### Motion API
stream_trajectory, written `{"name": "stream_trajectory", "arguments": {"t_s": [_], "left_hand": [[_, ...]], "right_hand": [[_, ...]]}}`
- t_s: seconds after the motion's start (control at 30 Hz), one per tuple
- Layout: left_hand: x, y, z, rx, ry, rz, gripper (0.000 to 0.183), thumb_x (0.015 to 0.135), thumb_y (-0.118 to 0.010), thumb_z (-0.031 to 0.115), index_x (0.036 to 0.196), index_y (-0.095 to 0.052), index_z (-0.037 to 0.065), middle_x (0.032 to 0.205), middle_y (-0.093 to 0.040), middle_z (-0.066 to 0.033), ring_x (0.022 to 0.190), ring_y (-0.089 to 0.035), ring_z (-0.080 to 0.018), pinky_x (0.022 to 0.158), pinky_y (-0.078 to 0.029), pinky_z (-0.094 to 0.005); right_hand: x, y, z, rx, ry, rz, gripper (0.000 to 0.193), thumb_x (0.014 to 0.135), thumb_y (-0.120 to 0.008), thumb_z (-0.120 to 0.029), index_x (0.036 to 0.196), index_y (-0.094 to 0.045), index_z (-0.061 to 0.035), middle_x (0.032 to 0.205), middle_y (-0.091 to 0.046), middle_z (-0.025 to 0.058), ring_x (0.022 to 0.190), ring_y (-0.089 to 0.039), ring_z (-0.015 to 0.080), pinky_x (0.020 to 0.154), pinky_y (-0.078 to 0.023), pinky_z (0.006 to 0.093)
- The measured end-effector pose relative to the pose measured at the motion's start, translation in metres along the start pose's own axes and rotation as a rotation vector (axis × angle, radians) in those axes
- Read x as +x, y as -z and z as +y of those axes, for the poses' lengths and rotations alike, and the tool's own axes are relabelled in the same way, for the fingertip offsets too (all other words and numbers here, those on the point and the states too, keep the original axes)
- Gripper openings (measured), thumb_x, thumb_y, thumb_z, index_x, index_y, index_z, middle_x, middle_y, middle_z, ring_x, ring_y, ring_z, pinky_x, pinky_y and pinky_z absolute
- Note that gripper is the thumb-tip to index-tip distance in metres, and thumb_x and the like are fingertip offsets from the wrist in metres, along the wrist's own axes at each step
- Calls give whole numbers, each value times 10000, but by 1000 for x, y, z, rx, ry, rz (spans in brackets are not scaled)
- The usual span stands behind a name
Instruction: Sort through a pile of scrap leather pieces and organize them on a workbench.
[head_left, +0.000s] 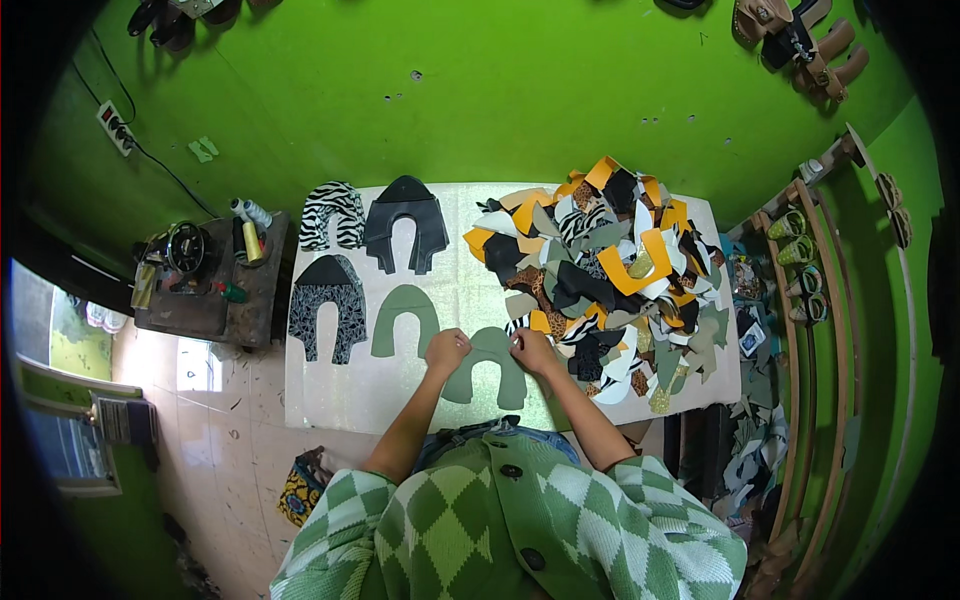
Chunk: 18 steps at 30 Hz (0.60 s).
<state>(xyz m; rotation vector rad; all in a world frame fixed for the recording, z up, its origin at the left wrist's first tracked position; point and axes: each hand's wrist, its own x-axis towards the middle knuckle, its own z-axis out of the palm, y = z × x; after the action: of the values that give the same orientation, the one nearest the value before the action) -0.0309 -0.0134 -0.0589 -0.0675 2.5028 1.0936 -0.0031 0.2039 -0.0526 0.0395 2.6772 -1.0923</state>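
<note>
Two sage-green, horseshoe-shaped shoe upper pieces (488, 345) lie overlapped near the table's front edge, open ends toward me. My left hand (448, 350) pinches their left edge, fingers closed. On the opposite edge my right hand (533, 351) grips with bent fingers, the tips partly hidden. Left of my left hand lies a matching green upper piece (404, 308). Beyond it are a black upper stack (406, 215), a zebra-print stack (331, 212) and a black-and-grey patterned stack (328, 300) with a plain black top part.
A tall heap of mixed cut pieces (600, 280) covers the right side of the pale table (462, 235). At left stands a sewing machine (186, 248) on a wooden table beside thread cones (250, 238). A wooden rack (815, 370) with green sandals (795, 250) lines the right wall.
</note>
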Motion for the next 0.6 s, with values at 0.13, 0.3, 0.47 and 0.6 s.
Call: {"name": "stream_trajectory", "arguments": {"t_s": [0.13,0.3,0.47,0.6], "left_hand": [[-9,-6,6,142,-163,231,112,650,-705,179,727,-650,119,838,-605,-78,808,-604,-245,686,-482,-360],[-11,-6,12,142,-96,235,110,647,-705,170,715,-642,110,849,-607,-79,817,-601,-254,695,-482,-366],[-2,0,6,54,-103,148,165,661,-716,211,778,-665,106,863,-651,-85,802,-626,-245,693,-488,-346],[1,2,5,39,-101,120,196,675,-722,229,804,-669,92,830,-661,-85,776,-635,-242,683,-489,-337]], "right_hand": [[-6,1,-8,-21,-6,40,218,708,-622,-87,925,-617,-63,781,-635,130,738,-621,281,669,-480,373],[-3,-2,-4,-33,62,178,146,736,-618,-81,877,-628,-44,731,-614,112,662,-598,264,621,-468,347],[-3,2,-13,23,-1,138,133,736,-658,-158,813,-639,-51,745,-622,96,680,-605,238,622,-464,330],[1,-5,-11,-48,-48,172,182,733,-683,-231,776,-637,-60,732,-619,77,683,-602,228,627,-460,339]]}}
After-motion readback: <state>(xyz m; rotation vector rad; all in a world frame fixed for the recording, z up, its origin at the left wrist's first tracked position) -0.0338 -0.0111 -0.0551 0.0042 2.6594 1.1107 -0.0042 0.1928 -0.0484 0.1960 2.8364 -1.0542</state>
